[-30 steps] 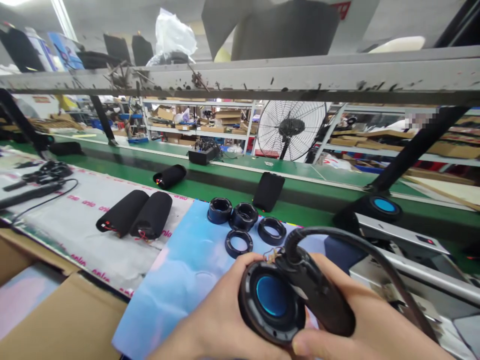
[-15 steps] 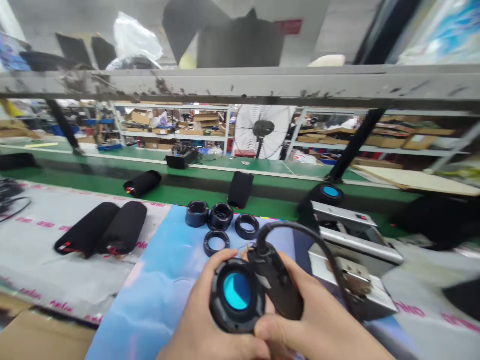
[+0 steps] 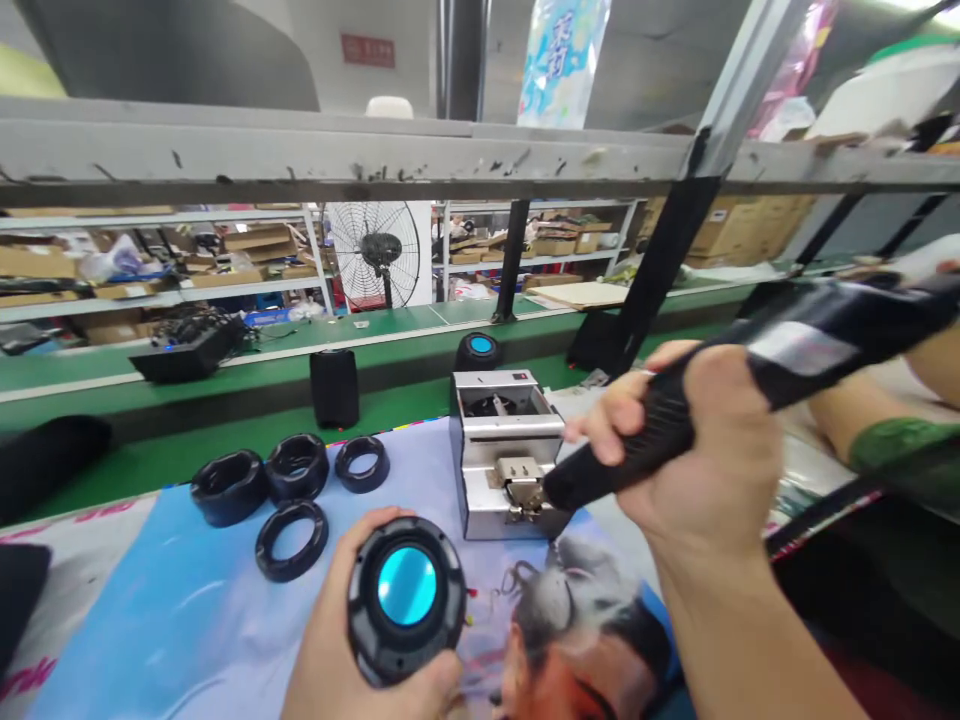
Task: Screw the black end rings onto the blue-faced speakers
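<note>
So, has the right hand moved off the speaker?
Yes: the right hand lifted rightward off the speaker, its black tool now at the silver box.

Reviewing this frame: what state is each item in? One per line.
left hand, shut around the round speaker part
round speaker part, held, blue face toward camera
right hand, clenched on the black driver
black driver, tilted, tip at the metal box
black rings, loose on the mat
black cylinder, upright on the green belt

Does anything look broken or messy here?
Only slightly: thin loose wires stick out in a tangle beside the round black speaker with a blue centre, held in the left hand. Nothing looks spilled or cracked.
</note>
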Demonstrator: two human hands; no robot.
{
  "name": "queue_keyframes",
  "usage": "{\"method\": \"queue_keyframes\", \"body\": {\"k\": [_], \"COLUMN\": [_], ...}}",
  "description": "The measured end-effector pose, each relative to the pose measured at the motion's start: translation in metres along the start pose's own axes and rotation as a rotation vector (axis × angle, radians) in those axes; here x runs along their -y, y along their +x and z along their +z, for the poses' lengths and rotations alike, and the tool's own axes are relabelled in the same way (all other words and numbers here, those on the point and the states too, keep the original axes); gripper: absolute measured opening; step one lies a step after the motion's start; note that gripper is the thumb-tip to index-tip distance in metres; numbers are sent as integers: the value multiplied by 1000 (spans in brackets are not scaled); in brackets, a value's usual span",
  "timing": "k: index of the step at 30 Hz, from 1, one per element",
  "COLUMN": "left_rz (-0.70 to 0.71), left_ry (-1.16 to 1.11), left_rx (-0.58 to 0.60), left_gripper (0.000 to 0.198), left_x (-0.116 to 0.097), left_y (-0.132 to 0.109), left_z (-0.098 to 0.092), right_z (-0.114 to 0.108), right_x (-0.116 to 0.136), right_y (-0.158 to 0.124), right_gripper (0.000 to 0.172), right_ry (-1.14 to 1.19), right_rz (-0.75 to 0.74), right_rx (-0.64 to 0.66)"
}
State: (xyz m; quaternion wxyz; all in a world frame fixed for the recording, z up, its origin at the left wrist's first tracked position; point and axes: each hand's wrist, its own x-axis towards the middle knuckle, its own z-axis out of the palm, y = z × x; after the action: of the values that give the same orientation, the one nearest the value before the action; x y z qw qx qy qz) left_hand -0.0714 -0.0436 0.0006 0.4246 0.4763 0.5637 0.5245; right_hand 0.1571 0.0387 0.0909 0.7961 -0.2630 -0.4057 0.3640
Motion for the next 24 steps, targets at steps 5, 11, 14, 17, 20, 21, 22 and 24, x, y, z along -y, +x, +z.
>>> {"method": "queue_keyframes", "body": {"k": [5,11,14,17,20,21,22,24], "left_rz": [-70,-92,-98,-131,-174,-185,-191,-209], "left_ry": [-64,-79,-78,-100,-115,-105,-97,-94], "left_rx": [105,100,112,148,181,180,174,170], "left_gripper": [83,83,85,86,84,83,83,82], "left_x": [-5,-8,-9,-11,-16,-18,-20,-22], "left_y": [4,6,8,8,5,4,3,2], "left_z": [21,17,18,18,19,20,20,21], "right_z": [11,4,3,1,6,11,18,36], "right_x": [-27,-44,-49,-47,-31,-22,-12,10], "right_y": [5,10,10,8,5,4,4,4], "right_gripper": [64,60,61,65,68,68,68,65], "right_ry": [-82,-129,-131,-132,-114,-104,-92,-108], "right_rz": [43,69,88,139,184,172,153,90], "right_rx": [156,201,208,216,212,199,183,166]}}
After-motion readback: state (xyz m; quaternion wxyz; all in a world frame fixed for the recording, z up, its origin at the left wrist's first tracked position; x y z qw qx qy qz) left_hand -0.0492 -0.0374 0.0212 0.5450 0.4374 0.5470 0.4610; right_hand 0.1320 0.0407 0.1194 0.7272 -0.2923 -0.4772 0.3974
